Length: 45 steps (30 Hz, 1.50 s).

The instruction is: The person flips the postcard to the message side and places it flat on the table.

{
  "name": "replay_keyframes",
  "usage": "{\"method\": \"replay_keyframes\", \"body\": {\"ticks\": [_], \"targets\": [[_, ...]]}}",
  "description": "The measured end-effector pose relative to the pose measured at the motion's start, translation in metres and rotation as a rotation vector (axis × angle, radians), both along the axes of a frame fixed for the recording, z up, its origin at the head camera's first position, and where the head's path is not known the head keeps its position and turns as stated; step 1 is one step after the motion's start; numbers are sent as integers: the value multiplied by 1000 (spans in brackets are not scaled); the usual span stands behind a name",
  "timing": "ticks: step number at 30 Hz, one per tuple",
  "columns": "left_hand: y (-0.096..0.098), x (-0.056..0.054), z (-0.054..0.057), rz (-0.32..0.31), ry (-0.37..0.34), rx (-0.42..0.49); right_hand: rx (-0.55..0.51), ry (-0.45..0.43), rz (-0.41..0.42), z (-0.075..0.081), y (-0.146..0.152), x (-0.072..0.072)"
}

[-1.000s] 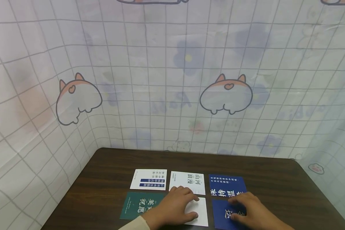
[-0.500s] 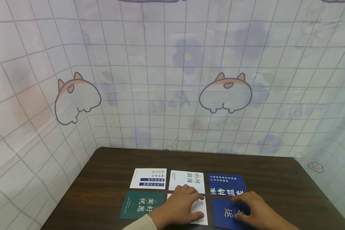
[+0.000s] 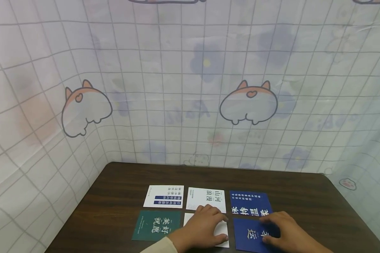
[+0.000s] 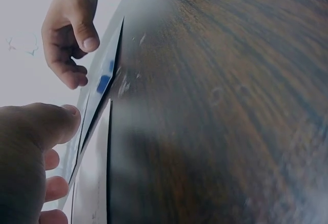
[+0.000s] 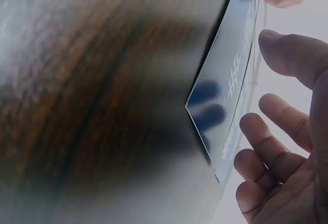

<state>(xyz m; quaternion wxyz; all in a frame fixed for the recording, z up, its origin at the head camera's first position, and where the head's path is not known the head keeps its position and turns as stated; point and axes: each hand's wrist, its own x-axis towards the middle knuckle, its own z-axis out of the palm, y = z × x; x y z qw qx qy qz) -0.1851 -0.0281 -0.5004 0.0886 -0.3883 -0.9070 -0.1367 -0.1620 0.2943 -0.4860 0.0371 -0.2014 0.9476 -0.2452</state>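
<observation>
My left hand [image 3: 205, 227] hovers above a white card [image 3: 221, 230] in the middle of the front row, covering much of it. Its thumb and fingers are spread apart and loosely bent, holding nothing. Over the right part of a navy card [image 3: 243, 235] with white characters is my right hand [image 3: 286, 230], also loosely bent. The right wrist view shows a gap between that hand's fingers [image 5: 261, 137] and the navy card [image 5: 205, 101], which lies flat on the table. A green card [image 3: 152, 225] lies left of my left hand.
Behind these, a back row holds a white card with blue bars [image 3: 163, 196], a white card with dark characters [image 3: 206, 199] and another blue card [image 3: 251, 203]. All lie on a dark wood table [image 3: 304, 196]. A grid-patterned curtain [image 3: 177, 88] encloses the table's back and sides.
Both hands have drifted a little to the right above the cards. More of the green card and of the front navy card shows now. The cards have stayed in place.
</observation>
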Motion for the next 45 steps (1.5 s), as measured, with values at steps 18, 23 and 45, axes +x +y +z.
{"method": "replay_keyframes", "body": {"ticks": [18,23,45], "targets": [[16,0,1,31,-30,-8,31,-40,-37,1,12,-1],[18,0,3,42,-61,-21,32,-145,-116,4,13,-3],[28,-5,0,62,-100,-76,57,-64,-42,2,31,0]]}}
